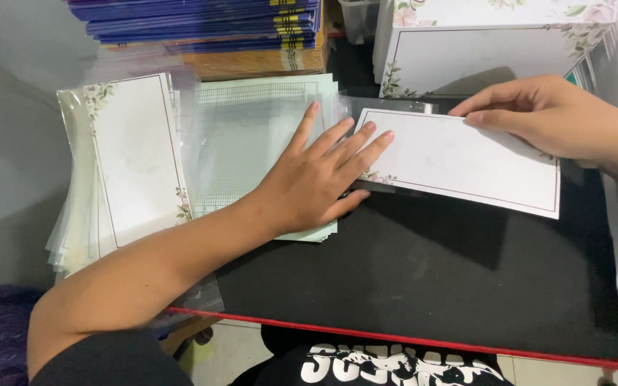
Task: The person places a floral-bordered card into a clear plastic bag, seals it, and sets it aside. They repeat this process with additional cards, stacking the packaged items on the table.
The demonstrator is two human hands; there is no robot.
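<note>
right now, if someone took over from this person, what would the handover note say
Left hand: flat, palm down, pinning the clear sleeve where it lies over the green sheets.
Right hand: fingertips on the top right edge of the card, white with a floral border, whose left end lies at the sleeve's mouth.
Done: a pile of sleeved cards lies at far left.
Left: this card is mostly out of its sleeve; more bare cards stand behind the right hand.
All on the black table.
</note>
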